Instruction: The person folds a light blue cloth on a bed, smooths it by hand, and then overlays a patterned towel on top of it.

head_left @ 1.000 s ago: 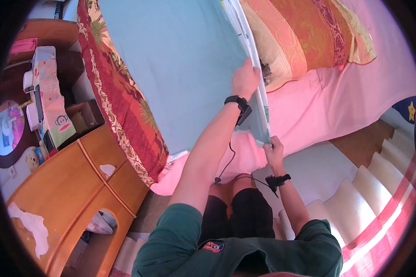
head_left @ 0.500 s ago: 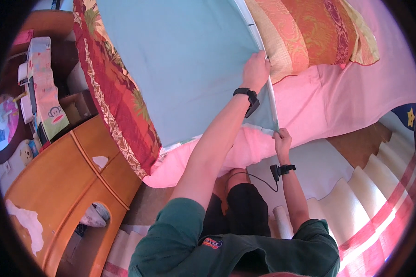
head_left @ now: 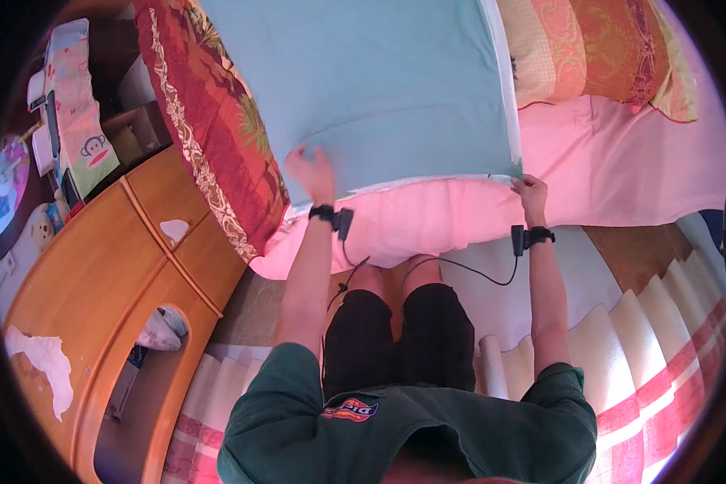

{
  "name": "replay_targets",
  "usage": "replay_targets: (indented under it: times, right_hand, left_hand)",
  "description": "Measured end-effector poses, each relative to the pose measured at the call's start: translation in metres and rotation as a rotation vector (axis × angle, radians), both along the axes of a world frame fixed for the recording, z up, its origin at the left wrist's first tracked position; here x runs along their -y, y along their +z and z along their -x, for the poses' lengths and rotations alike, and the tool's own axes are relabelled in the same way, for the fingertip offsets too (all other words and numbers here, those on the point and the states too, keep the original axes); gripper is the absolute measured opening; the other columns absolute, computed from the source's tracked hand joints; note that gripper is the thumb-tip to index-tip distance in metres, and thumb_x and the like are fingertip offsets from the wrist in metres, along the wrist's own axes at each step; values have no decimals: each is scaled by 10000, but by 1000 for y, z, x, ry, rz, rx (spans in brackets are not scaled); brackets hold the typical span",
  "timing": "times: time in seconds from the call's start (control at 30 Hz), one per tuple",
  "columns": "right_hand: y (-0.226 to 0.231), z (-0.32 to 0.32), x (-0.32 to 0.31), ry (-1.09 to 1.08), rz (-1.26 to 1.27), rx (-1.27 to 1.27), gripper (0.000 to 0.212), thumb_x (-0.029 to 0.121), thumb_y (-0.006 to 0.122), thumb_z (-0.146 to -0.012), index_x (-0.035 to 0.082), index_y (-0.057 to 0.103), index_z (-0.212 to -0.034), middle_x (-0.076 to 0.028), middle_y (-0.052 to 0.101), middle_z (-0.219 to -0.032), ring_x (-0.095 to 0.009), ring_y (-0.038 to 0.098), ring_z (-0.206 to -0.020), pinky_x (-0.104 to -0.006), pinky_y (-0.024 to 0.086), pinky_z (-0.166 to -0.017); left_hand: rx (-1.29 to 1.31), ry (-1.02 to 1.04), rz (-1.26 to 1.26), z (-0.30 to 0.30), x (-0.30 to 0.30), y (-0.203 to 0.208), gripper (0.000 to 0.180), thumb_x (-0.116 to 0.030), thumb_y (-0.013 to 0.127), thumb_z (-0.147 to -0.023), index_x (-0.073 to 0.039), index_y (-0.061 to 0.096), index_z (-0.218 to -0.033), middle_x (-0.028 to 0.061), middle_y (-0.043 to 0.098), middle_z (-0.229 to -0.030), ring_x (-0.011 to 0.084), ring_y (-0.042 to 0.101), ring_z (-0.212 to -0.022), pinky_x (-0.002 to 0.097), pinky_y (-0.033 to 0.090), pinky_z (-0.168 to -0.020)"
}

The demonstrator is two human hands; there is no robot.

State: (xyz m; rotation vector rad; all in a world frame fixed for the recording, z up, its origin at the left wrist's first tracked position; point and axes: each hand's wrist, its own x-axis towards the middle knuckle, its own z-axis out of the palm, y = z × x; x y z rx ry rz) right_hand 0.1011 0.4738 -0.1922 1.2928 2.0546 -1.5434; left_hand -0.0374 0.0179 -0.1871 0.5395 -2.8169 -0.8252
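A light blue cloth [head_left: 387,97] with a pale border is spread over the bed. Its near right corner is pinched between the thumb and fingers of my right hand [head_left: 530,194]. Over the cloth's near left part is my left hand [head_left: 310,176], slightly blurred, its thumb and fingers apart and nothing seen in it. Whether it touches the cloth I cannot tell. Beneath the cloth lies a pink sheet [head_left: 427,214], which hangs over the bed's near edge. A dark red patterned cover [head_left: 218,137] runs along the left side.
Patterned pillows [head_left: 613,52] lie on the pink sheet at the far right. An orange wooden headboard-like panel [head_left: 129,266] with an oval opening stands at left. A cable [head_left: 492,282] hangs from my right wrist device. Pale curtain [head_left: 621,355] folds are at lower right.
My left hand has left the cloth's right edge and moved left to its near left part. My right hand has shifted right and up with the corner, and the cloth lies flatter.
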Motion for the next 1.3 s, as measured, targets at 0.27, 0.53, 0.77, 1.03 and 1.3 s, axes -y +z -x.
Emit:
replay_targets:
  times: [0.27,0.53,0.77,1.03,1.3]
  right_hand:
    - [-5,3,-9,54,-1,89,150,27,655,-794,-75,648,-903,-88,644,-773,-140,612,-658,-257,545,-617]
    - [-1,13,-15,154,21,148,144,44,633,-814,-67,629,-907,-68,618,-808,-139,594,-716,-263,532,-682]
    - [11,14,-17,167,-26,212,197,50,615,-816,-92,622,-952,-90,626,-826,-160,605,-730,-274,533,-691]
    - [19,5,-33,268,-134,245,140,61,654,-764,-67,655,-820,-64,615,-675,-134,590,-637,-268,490,-604]
    - [16,4,-22,304,-184,354,165,31,662,-736,-102,640,-831,-83,623,-730,-140,591,-626,-254,507,-579]
  left_hand:
    - [460,100,-253,-108,83,0,471,-180,666,-812,41,387,-1120,200,518,-1052,300,511,-981,395,408,-846]
    - [428,70,-410,-112,105,-13,313,-141,641,-830,41,524,-1056,156,622,-949,247,585,-858,326,439,-800]
    - [405,198,-737,-113,126,-10,163,-59,620,-841,36,553,-955,94,628,-840,125,584,-681,243,509,-597]
    - [510,230,-810,-132,134,14,214,17,612,-826,49,537,-1024,86,638,-924,123,597,-808,237,496,-705]
    - [517,251,-782,-138,138,17,216,37,601,-818,61,549,-1027,91,639,-938,126,599,-820,240,485,-737]
